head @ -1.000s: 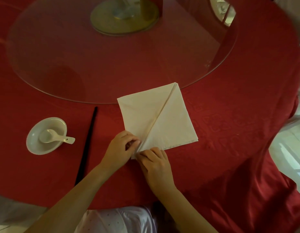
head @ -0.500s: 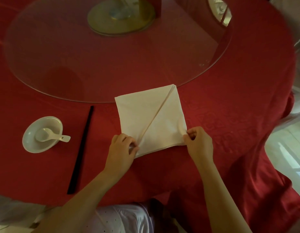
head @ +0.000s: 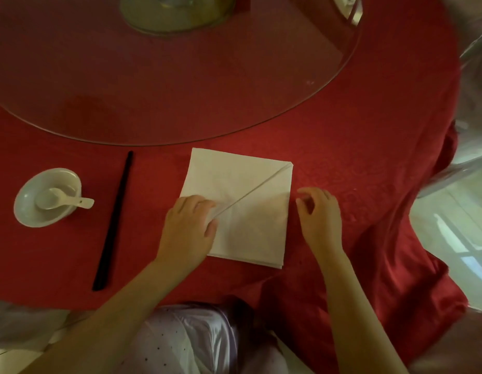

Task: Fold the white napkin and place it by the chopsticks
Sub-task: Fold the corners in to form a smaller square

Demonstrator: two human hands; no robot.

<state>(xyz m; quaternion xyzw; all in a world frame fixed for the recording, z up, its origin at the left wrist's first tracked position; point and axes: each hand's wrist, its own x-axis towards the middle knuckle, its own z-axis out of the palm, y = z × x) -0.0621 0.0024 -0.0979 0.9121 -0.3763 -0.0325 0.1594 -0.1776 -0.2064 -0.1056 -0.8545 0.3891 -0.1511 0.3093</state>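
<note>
Fold looks mostly done; white napkin [head: 250,211] not yet by chopsticks [head: 113,220].
Chopsticks lie left on the bench. Left hand [head: 188,228] presses the napkin's near-left part, fingers flat. The napkin sits mid-bench, apart from them. Right hand [head: 319,214] hovers just right, fingers loosely curled and empty.

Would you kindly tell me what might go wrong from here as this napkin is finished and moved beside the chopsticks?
1. Only the left hand presses on the white napkin; the right hand is off it, so the diagonal flap may lift or the stacked layers slip.
2. Sliding it left could nudge the black chopsticks towards the bowl with its spoon.
</note>
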